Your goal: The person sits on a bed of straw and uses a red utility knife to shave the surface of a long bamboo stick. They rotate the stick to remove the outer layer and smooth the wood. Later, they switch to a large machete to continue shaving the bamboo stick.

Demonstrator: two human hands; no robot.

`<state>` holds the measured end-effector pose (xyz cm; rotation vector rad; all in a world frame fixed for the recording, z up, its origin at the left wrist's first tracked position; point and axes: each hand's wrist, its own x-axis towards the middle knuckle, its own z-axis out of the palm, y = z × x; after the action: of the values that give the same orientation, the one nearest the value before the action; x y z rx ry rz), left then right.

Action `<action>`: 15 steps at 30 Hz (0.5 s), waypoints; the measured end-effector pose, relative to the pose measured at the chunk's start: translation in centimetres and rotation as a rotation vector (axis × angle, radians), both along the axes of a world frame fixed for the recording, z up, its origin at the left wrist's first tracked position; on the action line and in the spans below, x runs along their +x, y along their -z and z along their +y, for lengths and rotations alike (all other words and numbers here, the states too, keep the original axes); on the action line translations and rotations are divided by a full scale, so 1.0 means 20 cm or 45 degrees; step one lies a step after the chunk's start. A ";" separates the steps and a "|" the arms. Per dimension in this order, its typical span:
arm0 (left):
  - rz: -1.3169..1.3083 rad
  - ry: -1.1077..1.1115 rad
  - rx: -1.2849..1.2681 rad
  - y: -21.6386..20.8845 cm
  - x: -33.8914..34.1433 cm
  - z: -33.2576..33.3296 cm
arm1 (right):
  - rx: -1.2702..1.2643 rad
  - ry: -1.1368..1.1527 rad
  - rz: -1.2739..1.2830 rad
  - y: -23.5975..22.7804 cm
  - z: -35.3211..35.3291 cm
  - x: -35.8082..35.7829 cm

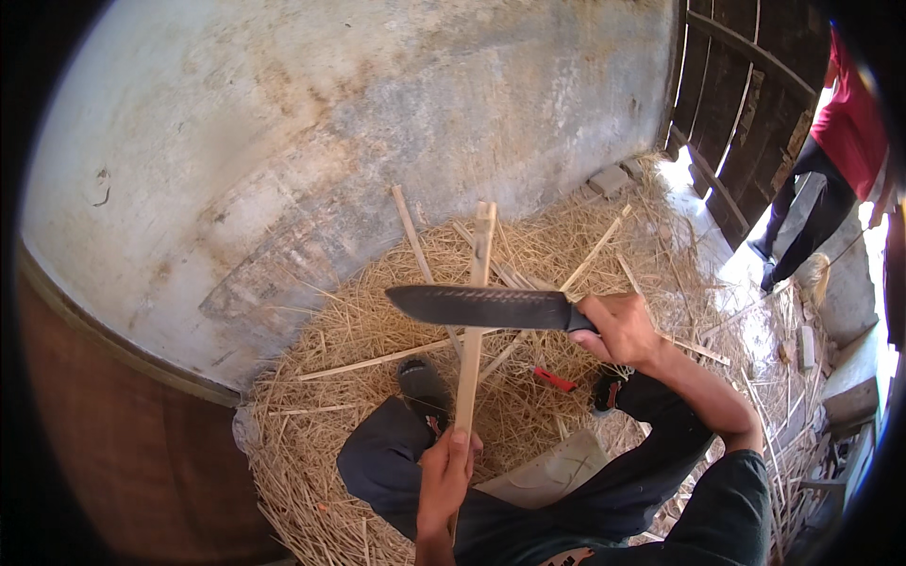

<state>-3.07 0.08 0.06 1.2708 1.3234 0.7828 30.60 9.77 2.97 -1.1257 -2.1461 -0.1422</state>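
My right hand (618, 328) is closed around the dark handle of a large knife (472, 307) with a broad black blade. The blade points left and crosses in front of a pale bamboo strip (468, 382); whether its edge touches the strip, I cannot tell. My left hand (445, 474) grips that strip near its lower end, holding it nearly upright between my knees. The strip's top end shows beyond the blade. A small red tool (554, 379) lies on the shavings between my feet.
Shavings (321, 453) cover the floor, with several loose strips (596, 247) among them. A pale curved piece (547, 470) lies between my legs. A stained wall (311, 132) stands ahead. At right, a person in a red top (849, 123) stands by a wooden door (741, 94).
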 end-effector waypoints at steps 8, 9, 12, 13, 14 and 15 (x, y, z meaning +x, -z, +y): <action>0.351 -0.001 0.329 0.04 0.05 -0.01 | 0.027 -0.121 -0.077 -0.04 -0.03 -0.10; 0.379 0.000 0.347 0.03 0.05 -0.01 | 0.083 -0.183 -0.082 -0.06 -0.03 -0.12; 0.455 0.003 0.381 -0.01 0.05 -0.03 | 0.044 -0.132 -0.164 -0.06 0.01 -0.11; 0.467 0.018 0.379 -0.03 0.03 -0.05 | -0.100 0.043 -0.262 -0.01 0.06 -0.05; 0.469 0.045 0.369 -0.04 0.01 -0.07 | -0.275 0.332 0.003 0.00 0.17 0.02; 0.418 0.074 0.312 -0.03 -0.02 -0.09 | -0.440 0.611 0.268 -0.01 0.27 0.11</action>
<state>-3.46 -1.64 0.59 1.6803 1.4736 0.7326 32.78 15.18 3.23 -1.7612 -1.7214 0.1333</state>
